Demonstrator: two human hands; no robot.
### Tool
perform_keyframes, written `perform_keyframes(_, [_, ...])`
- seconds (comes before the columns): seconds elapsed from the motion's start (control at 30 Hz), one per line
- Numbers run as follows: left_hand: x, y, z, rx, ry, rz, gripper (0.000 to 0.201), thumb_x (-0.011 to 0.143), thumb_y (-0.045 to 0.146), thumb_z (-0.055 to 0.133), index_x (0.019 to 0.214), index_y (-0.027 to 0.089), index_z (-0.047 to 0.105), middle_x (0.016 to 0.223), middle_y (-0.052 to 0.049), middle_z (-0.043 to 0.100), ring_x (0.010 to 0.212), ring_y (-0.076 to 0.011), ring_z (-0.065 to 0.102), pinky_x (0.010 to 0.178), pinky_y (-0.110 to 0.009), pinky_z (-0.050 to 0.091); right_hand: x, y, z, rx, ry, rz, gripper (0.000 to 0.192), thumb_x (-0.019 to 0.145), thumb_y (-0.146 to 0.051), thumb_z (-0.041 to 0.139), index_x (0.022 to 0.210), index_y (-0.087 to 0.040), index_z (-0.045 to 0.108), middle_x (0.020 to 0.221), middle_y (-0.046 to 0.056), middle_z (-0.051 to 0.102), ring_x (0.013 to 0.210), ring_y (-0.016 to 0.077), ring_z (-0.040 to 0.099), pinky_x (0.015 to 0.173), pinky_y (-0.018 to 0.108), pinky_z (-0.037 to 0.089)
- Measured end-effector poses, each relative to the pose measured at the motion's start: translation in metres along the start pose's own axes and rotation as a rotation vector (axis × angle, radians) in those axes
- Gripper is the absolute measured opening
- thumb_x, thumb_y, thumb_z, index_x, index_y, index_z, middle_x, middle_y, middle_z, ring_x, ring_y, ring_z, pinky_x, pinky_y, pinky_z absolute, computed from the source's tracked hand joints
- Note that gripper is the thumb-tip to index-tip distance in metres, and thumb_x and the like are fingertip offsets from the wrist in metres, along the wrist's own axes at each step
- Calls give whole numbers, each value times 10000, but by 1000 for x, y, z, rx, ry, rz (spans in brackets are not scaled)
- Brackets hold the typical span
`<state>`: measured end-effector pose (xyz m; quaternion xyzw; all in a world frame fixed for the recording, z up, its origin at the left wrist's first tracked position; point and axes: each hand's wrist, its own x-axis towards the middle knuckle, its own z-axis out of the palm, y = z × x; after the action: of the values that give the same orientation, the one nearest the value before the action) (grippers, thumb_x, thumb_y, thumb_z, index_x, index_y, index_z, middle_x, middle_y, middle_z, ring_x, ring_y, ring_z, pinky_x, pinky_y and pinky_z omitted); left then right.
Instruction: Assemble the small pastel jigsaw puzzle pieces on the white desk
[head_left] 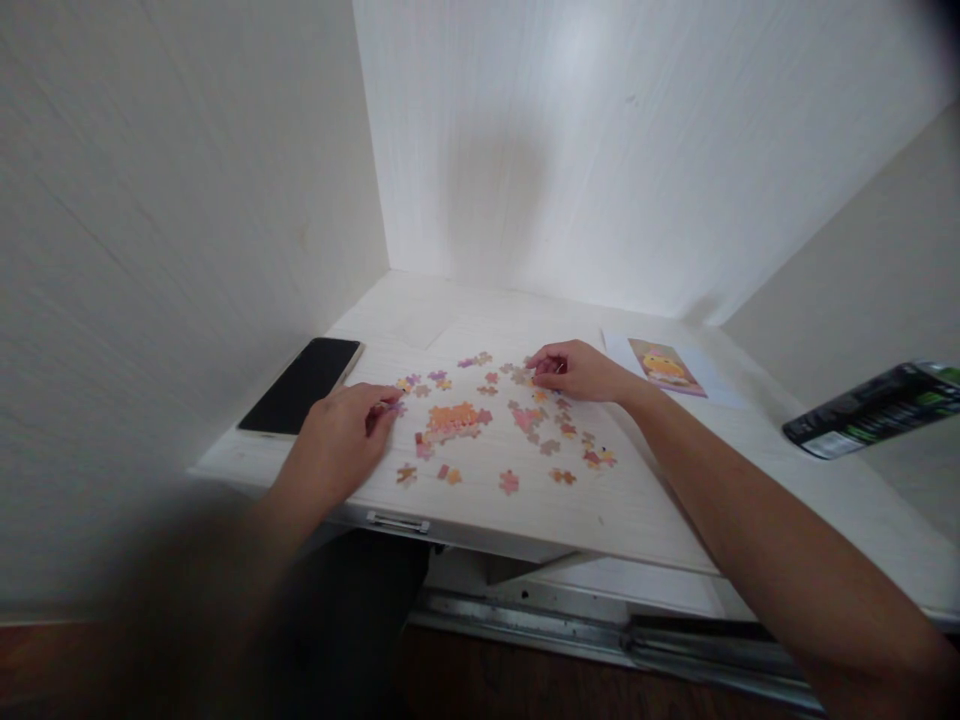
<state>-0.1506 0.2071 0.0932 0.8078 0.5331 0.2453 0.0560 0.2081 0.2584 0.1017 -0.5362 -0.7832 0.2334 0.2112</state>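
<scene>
From the head camera, the left hand lies curled on the desk with its fingertips drawn together on a small purple puzzle piece, pinching it just left of the joined orange cluster. The right hand rests farther back, fingers pressed together over the loose pieces at the far edge of the scatter; whether it actually holds one cannot be told, since the fingers hide it. To place a piece well here, I would judge it best to keep it flat on the board, turn it with the fingertips until its colour and edge match the cluster, then slide it in rather than press from above (the pieces look thin and would lift their neighbours easily). The scattered pieces lie pink, orange and purple across the middle of the pale wood-grain desk, most well apart from each other. A dark phone lies face up at the left edge, a printed reference picture on white paper lies beyond the right hand, and a dark green-printed packet sits at the far right. Pale panelled walls close the desk in on three sides, and a metal rail runs below its front edge.
</scene>
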Motion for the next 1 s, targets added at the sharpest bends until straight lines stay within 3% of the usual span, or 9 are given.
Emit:
perform_keyframes(0.37, [0,1,1,38,26,4,333,891,355,513,1086,166,705,920,-83,691,797,-210,634,785,-341,504,-2,-10,2,-208,64,-23,203,831,-303,621,920,-168,743,739,35,694,642,137,585,618,268,426])
perform_keyframes(0.5, [0,0,1,47,24,-6,326,898,366,512,1066,176,716,895,-73,681,786,-203,623,781,-335,491,0,-16,6,-234,151,-91,196,856,-298,603,876,-165,745,792,59,690,673,147,586,636,279,439])
perform_keyframes(0.67, [0,5,-1,113,12,-23,321,905,376,495,1047,199,722,895,-67,694,814,-230,622,768,-369,468,-3,-41,25,-214,173,-267,201,892,-291,593,996,-190,733,996,84,717,876,184,640,822,326,490])
perform_keyframes(0.8, [0,12,-5,162,27,-30,323,920,365,476,1062,207,719,989,-86,704,905,-279,611,813,-435,448,-7,-60,41,-284,63,-376,244,922,-275,562,1101,-200,710,1122,79,718,1079,227,607,985,399,440])
perform_keyframes(0.9, [0,17,-6,105,49,23,309,934,346,470,1064,211,715,1030,-83,705,956,-287,607,851,-455,444,-7,-64,47,-302,51,-355,232,917,-272,572,1086,-198,712,1080,79,730,1027,229,620,952,406,449])
perform_keyframes(1.0, [0,25,-3,-20,34,171,281,940,323,480,1068,211,704,1081,-65,707,1026,-255,610,927,-432,449,-6,-64,47,-240,80,-303,187,894,-215,585,1029,-199,712,1021,63,734,947,197,633,893,356,465])
